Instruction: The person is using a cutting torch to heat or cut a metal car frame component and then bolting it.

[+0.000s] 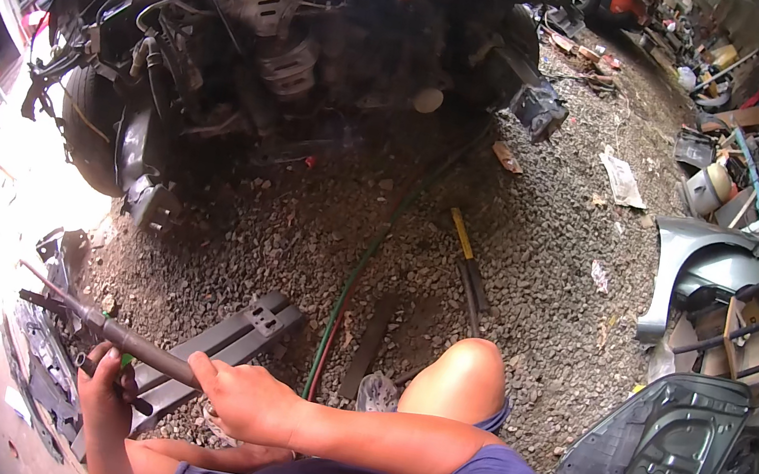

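A long dark brown tube [132,343], tapering to a thin rod at its far left end, slants across in front of me. Its near end is in my right hand [254,403], fingers wrapped round it. My left hand [110,384] is closed just below the tube, on a short dark cylinder [140,406] whose ends stick out on both sides of the fingers; I cannot tell whether it joins the tube. Beneath the hands lies a grey metal bar assembly [224,344] on the gravel.
Ahead stands a car front stripped to its engine [276,16], with a wheel [94,126] at its left. A green hose [354,278] runs over the gravel. Right of it lies a yellow-handled tool [463,236]. A silver fender [673,269] and dark panel [667,450] lie at right.
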`<state>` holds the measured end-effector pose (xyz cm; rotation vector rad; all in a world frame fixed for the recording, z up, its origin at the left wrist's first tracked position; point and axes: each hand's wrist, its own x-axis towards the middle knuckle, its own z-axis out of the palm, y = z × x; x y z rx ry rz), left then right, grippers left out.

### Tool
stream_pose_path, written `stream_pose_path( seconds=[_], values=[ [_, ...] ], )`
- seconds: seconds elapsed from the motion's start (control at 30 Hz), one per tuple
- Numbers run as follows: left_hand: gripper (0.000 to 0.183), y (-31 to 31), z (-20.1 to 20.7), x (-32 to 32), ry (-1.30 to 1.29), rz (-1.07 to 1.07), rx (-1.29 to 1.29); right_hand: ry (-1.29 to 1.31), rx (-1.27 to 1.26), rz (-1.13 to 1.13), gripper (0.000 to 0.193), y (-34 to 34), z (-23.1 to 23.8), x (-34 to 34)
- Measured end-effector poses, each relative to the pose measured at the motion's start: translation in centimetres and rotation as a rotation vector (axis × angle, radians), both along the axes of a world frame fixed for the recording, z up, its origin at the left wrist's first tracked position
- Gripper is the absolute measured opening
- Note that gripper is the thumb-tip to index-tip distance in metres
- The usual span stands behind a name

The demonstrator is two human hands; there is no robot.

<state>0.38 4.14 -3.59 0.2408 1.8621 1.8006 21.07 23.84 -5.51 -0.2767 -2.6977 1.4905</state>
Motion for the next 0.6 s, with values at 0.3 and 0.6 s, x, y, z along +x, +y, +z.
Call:
stream_pose_path(
  seconds=[0.3, 0.6],
  values=[
    [0.06, -3.3, -3.6, -6.0, -0.124, 0.128, 0.121, -0.15, -0.247, -0.011, 0.062, 1.9, -6.1, 0.4],
    [0.036, -0.2, -4.4, -9.7, -0.242, 0.179, 0.269, 0.054, -0.324, -0.056, 0.061, 2.5, -5.3, 0.1]
  ],
)
